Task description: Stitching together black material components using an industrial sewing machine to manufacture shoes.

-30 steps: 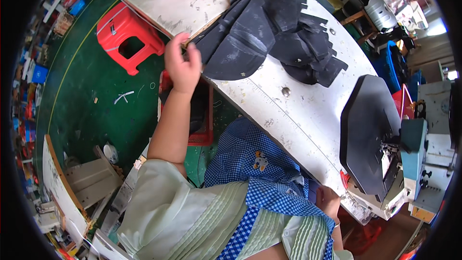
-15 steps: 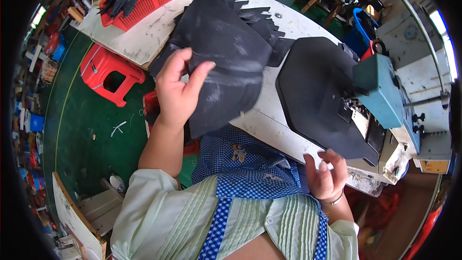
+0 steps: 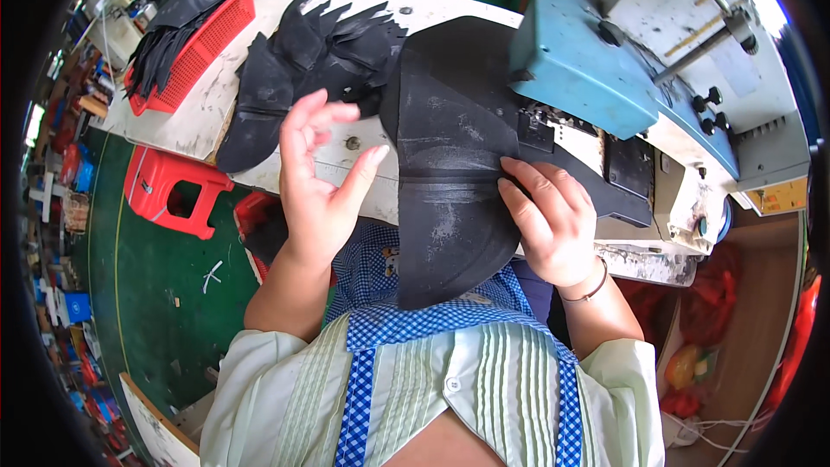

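A black flexible sheet piece (image 3: 454,238), with a curved edge and a raised seam line across its middle, hangs over the table's near edge in front of my chest. My right hand (image 3: 553,229) grips its right edge, fingertips on top and the thumb hidden. To the piece's left, my left hand (image 3: 316,195) is raised and holds nothing, with thumb and fingers apart. The piece's far part lies over a black work plate (image 3: 462,47), just left of the teal head of a machine (image 3: 592,69). Behind my left hand lies a pile of similar black pieces (image 3: 316,47).
The white table (image 3: 372,169) carries a red basket (image 3: 212,52) of black pieces at the far left. Below it a red plastic stool (image 3: 160,177) stands on the green floor. Several black knobs (image 3: 709,112) jut from the machine on the right.
The black piece has moved right and nearer, from the pile to the machine's plate. My left hand has let go of it; my right hand has risen and taken its right edge. The view has shifted right.
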